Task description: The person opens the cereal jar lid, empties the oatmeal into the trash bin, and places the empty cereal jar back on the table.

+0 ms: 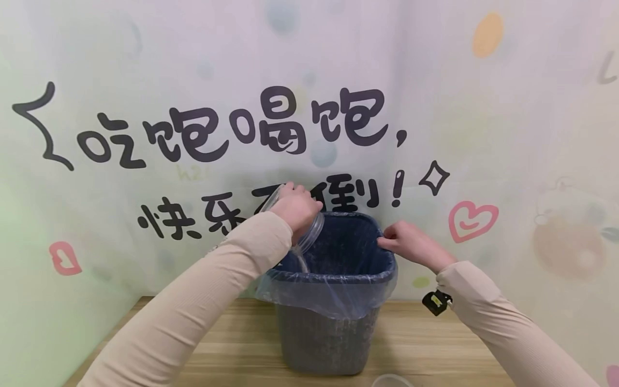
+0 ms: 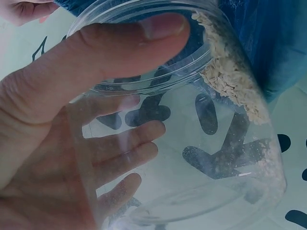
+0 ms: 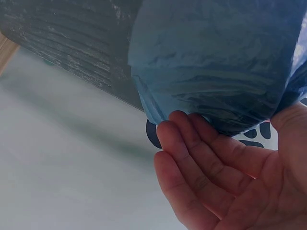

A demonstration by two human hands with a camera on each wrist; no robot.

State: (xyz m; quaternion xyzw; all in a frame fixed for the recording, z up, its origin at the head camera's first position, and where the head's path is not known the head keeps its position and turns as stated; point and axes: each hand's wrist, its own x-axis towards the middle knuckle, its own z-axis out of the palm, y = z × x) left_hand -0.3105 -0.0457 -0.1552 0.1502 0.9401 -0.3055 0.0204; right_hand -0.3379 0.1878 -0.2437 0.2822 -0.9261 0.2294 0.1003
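Note:
My left hand [image 1: 296,208] grips a clear plastic jar [image 1: 313,235], tilted mouth-down over the left side of a trash can [image 1: 326,344]. In the left wrist view the thumb lies across the jar's mouth rim and the fingers wrap its far side. Pale flakes [image 2: 232,84], like oats, lie along the jar's wall up to its mouth. A thin stream of flakes [image 1: 302,263] falls into the can. A translucent blue bag [image 1: 333,295] lines it, folded over the rim. My right hand [image 1: 413,244] holds the can's right rim, thumb on top and fingers [image 3: 177,139] outside against the bag.
The can stands on a wood-grain table [image 1: 232,344]. A round clear lid-like piece [image 1: 391,381] shows partly at the front edge. Behind hangs a pale printed cloth [image 1: 435,107] with black characters, close to the can.

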